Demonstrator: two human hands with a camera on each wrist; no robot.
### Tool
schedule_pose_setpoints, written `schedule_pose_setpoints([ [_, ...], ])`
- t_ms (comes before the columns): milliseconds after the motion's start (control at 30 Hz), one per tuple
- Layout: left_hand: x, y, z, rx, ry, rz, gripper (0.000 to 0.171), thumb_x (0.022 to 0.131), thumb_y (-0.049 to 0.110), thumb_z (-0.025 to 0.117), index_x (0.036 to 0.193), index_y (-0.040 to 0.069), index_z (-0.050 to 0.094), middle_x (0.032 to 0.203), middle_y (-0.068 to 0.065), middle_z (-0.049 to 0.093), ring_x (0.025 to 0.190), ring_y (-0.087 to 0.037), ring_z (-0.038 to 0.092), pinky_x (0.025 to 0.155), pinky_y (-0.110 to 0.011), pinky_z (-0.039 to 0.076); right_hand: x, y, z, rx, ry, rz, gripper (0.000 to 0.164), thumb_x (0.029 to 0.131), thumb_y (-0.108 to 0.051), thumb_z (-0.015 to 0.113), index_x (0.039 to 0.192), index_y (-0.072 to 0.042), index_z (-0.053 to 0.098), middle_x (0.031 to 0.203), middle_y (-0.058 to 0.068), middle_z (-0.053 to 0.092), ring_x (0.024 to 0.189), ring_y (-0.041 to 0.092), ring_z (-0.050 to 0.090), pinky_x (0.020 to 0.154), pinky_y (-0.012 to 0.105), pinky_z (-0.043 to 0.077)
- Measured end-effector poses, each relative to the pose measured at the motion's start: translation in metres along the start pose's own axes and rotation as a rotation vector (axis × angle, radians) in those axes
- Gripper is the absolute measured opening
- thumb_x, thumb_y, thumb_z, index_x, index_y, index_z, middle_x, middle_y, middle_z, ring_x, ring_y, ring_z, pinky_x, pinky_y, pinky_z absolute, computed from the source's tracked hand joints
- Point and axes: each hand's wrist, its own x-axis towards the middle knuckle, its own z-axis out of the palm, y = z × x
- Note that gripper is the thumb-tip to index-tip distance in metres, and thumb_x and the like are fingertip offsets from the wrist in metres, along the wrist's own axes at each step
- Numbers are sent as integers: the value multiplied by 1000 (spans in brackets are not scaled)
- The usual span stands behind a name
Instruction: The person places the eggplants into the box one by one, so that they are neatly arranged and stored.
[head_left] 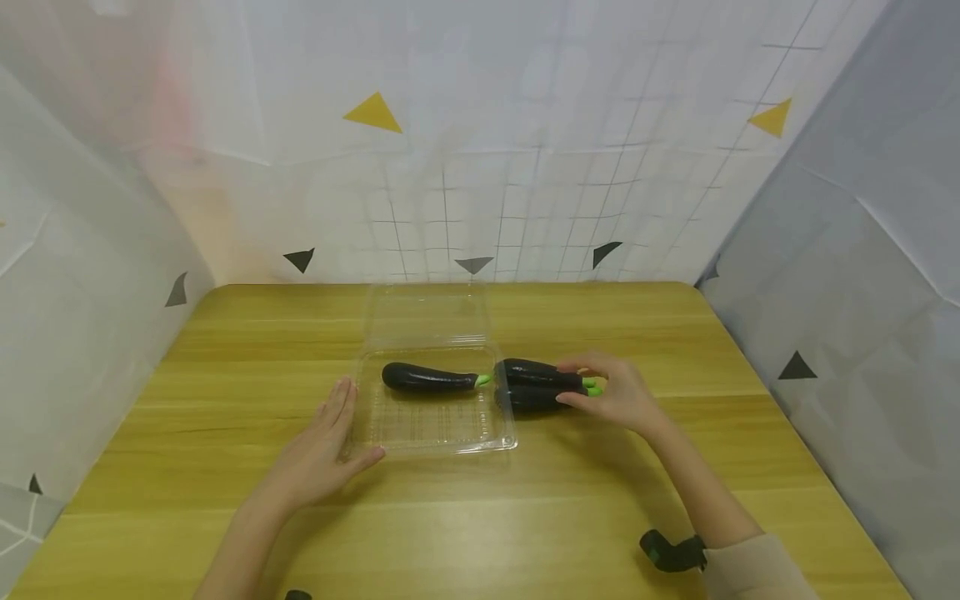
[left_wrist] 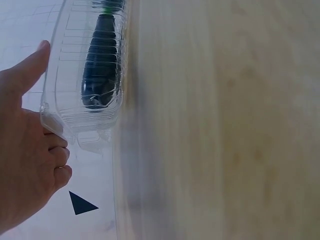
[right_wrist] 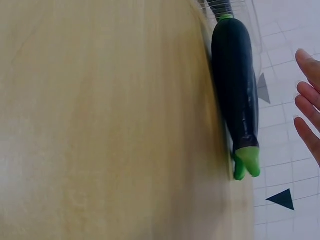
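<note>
A clear plastic clamshell container (head_left: 435, 437) lies with its lid (head_left: 427, 317) folded back, and one dark eggplant (head_left: 427, 378) with a green stem is inside it. My left hand (head_left: 318, 454) rests at the container's left front corner, fingers fairly straight along the side and thumb at the front rim. Just right of the container, two more eggplants (right_wrist: 235, 85) lie side by side, their green stems pointing right. Above these two hovers my right hand (head_left: 611, 392), thumb and fingers spread; the right wrist view shows a gap between its fingertips and the eggplants.
Everything sits on a wood-grain table (head_left: 480, 533). White sheets (head_left: 480, 167) with grid lines and triangles stand behind it and on both sides. A black strap-like piece (head_left: 671, 552) shows by the right sleeve (head_left: 757, 567).
</note>
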Motion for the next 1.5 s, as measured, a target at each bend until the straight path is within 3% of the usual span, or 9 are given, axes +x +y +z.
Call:
schedule_pose_setpoints([
  [233,0,0,0,2,3,0,101,90,59,56,153,1,2,159,-13,-7,144,-40,7,113,-56,18,-4,12,6,-39,-18,43,36,74,-17,85,106,-6,73,104,4,71,96,24,66,80,46,56],
  [567,0,-1,1,4,3,-3,101,90,59,55,153,1,2,159,-12,-8,144,-40,7,113,-55,17,-11,23,15,-242,-79,138,34,72,-30,86,104,-21,74,105,-3,71,99,22,66,81,44,55],
  [967,1,-1,2,10,-2,-11,101,90,60,55,153,2,2,159,-13,-7,144,-40,7,113,-56,18,-15,28,20,-297,-138,161,38,74,-26,85,109,-20,72,113,2,69,106,27,64,87,46,53],
  [1167,2,0,1,5,-6,-13,102,89,60,56,153,3,1,159,-11,-8,145,-36,4,114,-54,16,-18,31,21,-306,-156,157,41,74,-23,84,112,-17,71,112,4,69,103,26,65,85,45,53],
  [1500,1,1,1,-9,-2,-14,101,90,59,56,153,2,2,159,-13,-6,144,-40,7,113,-56,17,-22,18,15,-293,-131,140,39,74,-19,85,111,-17,71,109,-1,70,95,22,66,79,41,55],
])
